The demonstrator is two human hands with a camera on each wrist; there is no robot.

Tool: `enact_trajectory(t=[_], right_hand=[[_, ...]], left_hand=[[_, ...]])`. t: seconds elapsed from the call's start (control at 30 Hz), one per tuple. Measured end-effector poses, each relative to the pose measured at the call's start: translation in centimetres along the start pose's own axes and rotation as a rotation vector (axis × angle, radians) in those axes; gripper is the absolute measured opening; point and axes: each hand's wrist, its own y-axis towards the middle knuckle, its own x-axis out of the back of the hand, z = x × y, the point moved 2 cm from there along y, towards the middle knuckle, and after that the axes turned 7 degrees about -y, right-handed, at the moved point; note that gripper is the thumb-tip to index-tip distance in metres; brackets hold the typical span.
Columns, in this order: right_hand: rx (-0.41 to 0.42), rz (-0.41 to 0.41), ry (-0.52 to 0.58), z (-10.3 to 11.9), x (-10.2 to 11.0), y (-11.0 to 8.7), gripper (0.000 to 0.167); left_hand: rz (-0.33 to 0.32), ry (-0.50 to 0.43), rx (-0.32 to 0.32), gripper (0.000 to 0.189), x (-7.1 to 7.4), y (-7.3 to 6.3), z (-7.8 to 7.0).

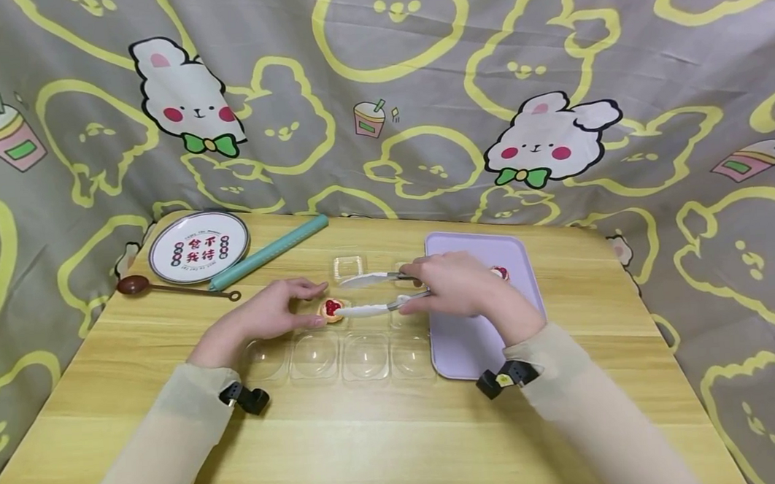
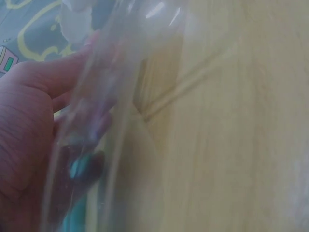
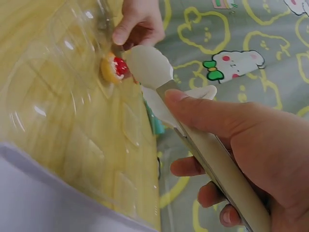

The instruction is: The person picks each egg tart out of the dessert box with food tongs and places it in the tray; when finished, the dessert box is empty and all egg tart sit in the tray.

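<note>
My right hand [image 1: 458,282] grips a pair of tongs [image 3: 212,159] with metal arms and white tips. The tips stand apart, and the nearer one reaches to a small tart [image 1: 331,310] with red topping at the left end of a clear plastic container [image 1: 367,356]. Whether that tip touches the tart, I cannot tell. My left hand [image 1: 269,310] is beside the tart at the container's left end, thumb and fingers spread apart. Clear plastic partly covers the left fingers [image 2: 72,77] in the left wrist view. Another red-topped tart [image 1: 500,272] shows partly behind my right hand.
A lilac tray [image 1: 455,355] lies at the right, under my right hand. At the back left are a white plate [image 1: 200,270] with red lettering, a teal stick [image 1: 270,252] and a brown spoon [image 1: 133,285]. A patterned curtain [image 1: 379,89] hangs behind the table.
</note>
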Motion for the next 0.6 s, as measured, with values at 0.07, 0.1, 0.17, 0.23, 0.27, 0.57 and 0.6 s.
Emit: enact_trajectory(t=[0.07, 0.1, 0.17, 0.23, 0.27, 0.57, 0.6], right_hand=[[0.009, -0.002, -0.02, 0.3, -0.3, 0.6, 0.054], [0.012, 0.0, -0.025, 0.5, -0.3, 1.0, 0.051], [0.018, 0.004, -0.048, 0.8, -0.5, 1.5, 0.048], [0.018, 0.019, -0.071, 1.2, -0.5, 1.9, 0.052], [0.017, 0.03, -0.085, 1.4, -0.5, 2.1, 0.055], [0.015, 0.095, -0.183, 3.2, 0.4, 3.6, 0.048], [0.017, 0.095, -0.19, 3.3, 0.5, 3.7, 0.045]], left_hand=[[-0.001, 0.0, -0.004, 0.074, 0.0, 0.0, 0.0], [-0.001, 0.0, -0.004, 0.074, -0.1, 0.0, 0.0], [0.0, 0.001, -0.005, 0.074, -0.1, 0.0, 0.0], [-0.001, 0.001, -0.004, 0.074, -0.2, 0.1, 0.0], [-0.002, 0.001, -0.002, 0.074, -0.2, 0.1, 0.0], [0.002, -0.006, 0.041, 0.076, -0.1, 0.1, -0.1], [0.003, -0.008, 0.047, 0.076, -0.1, 0.1, -0.1]])
